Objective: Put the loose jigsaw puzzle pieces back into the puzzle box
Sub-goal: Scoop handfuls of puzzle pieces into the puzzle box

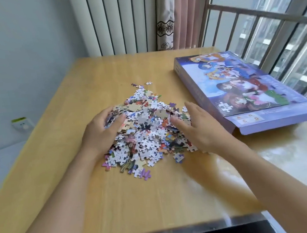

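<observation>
Loose puzzle pieces [146, 128]: heaped on bench [94, 209], between both hands; left hand [100, 131] fingers curl into heap, right hand [198, 128] fingers straight against it; puzzle box [241, 89]: closed, beyond right fingers

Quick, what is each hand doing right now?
Left hand: fingers curled into the pile of puzzle pieces, gripping some.
Right hand: open, fingers straight against the pile.
</observation>
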The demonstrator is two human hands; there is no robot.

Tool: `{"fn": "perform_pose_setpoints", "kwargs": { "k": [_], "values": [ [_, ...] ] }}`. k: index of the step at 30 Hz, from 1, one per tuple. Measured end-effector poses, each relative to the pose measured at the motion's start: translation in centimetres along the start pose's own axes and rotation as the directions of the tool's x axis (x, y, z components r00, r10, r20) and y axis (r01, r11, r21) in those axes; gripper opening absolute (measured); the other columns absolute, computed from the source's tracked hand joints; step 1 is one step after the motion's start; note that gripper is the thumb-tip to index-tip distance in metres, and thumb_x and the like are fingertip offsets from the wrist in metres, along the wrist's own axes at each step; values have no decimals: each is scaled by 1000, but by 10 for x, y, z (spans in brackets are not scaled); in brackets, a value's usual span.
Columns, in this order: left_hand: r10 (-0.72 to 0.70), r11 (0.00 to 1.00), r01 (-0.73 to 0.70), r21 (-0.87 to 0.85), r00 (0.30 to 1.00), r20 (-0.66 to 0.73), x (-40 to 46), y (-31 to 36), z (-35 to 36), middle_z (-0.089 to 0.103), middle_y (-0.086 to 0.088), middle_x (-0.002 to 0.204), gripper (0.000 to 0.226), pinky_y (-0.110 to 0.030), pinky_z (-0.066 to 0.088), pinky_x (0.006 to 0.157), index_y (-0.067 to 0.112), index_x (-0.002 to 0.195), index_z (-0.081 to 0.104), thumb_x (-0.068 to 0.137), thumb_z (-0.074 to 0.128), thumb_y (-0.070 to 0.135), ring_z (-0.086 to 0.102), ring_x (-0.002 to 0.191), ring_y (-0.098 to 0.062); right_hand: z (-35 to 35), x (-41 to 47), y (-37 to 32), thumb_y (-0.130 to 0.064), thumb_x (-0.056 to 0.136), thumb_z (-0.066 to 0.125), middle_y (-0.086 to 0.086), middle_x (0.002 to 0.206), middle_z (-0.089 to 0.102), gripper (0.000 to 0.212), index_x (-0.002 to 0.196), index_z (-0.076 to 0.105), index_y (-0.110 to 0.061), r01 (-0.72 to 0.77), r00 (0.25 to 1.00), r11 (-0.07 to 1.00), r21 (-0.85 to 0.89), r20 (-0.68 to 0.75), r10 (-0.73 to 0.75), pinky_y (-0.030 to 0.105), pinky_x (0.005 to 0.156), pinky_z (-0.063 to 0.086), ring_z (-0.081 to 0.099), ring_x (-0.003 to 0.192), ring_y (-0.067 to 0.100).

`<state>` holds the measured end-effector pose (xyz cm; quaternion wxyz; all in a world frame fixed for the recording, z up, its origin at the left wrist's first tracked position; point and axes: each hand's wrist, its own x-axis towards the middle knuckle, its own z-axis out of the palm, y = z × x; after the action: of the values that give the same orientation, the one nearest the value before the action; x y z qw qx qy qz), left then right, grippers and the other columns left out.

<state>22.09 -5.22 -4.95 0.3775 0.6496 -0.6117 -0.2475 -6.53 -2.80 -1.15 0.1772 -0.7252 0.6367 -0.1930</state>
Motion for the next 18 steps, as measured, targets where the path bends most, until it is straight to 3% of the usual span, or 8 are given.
{"fn": "perform_pose_setpoints", "kwargs": {
  "k": [2,5,9,13,16,18],
  "values": [
    [38,999,-38,9,999,-3,-3,4,3,46,13,149,83,-24,30,100,34,146,46,76,55,79,40,125,2,16,-23,9,-78,89,37,2,168,11,98,160,9,-17,-54,998,998,-37,-14,54,37,122,15,10,153,19],
    [75,996,-75,57,997,9,-6,8,6,43,14,149,83,-27,30,104,37,145,44,75,56,80,39,130,-2,30,-30,9,-78,88,42,3,169,0,105,160,0,-14,-102,994,993,66,-32,105,31,121,6,-1,155,17],
    [63,998,-63,-4,997,-35,-7,9,7,44,15,147,67,-21,31,99,35,145,48,86,64,63,40,124,2,35,-11,-13,-74,89,48,4,169,4,105,161,3,-11,-60,998,987,151,-10,62,31,122,4,1,155,17],
    [43,997,-49,-63,995,-87,-8,9,3,46,23,133,55,-2,27,85,35,138,56,88,66,55,42,119,6,37,11,-39,-71,78,69,2,162,28,109,157,20,-14,10,999,974,227,27,-17,44,122,25,23,150,21],
    [73,994,-78,-69,994,-79,-9,9,0,53,21,133,46,0,28,86,34,132,62,88,70,48,46,118,6,28,29,-46,-73,58,82,-5,162,30,130,159,19,-22,10,993,981,192,113,-32,37,117,32,28,149,18],
    [122,992,-124,-38,991,-48,-9,10,0,56,17,135,44,-3,31,93,31,129,65,87,73,42,49,120,5,22,38,-44,-78,48,83,-7,160,35,135,157,22,-27,-31,989,980,199,145,1,29,101,36,38,143,16]
  ]
}}
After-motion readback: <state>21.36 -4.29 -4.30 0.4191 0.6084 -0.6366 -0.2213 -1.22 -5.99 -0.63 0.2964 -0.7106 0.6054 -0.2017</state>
